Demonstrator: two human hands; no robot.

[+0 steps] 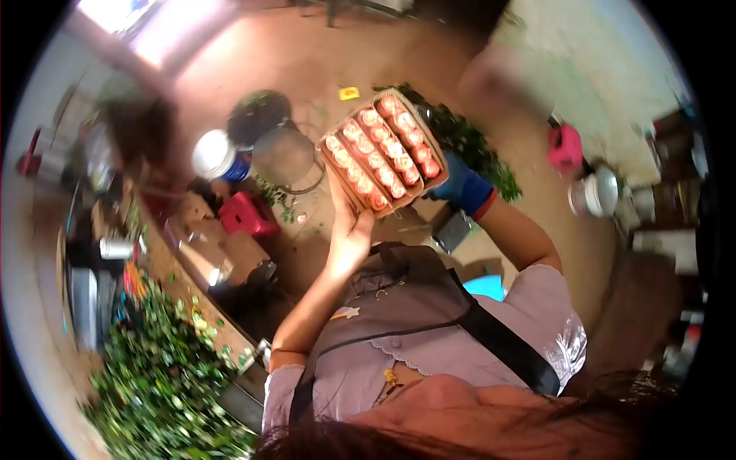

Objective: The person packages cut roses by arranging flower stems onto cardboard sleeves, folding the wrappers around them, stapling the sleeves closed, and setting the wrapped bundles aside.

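Observation:
A cardboard-wrapped bundle of roses (376,149), pale pink to orange, is held up in front of my chest. Its blooms stand in several rows with cardboard strips between them. My left hand (351,226), bare, grips the near left side, its thumb and fingers partly hidden by the wrap. On the right side, my right hand (461,188) in a blue glove holds the cardboard from beside and below. Most of the gloved fingers are hidden behind the bundle. A dark apron (383,299) lies below my hands.
Cut green leaves and stems (169,376) heap on the bench at left; more foliage (460,138) lies on the floor behind the bundle. Around me are a red stool (249,215), a white-and-blue bucket (218,156), another bucket (594,193) and a pink stool (565,147).

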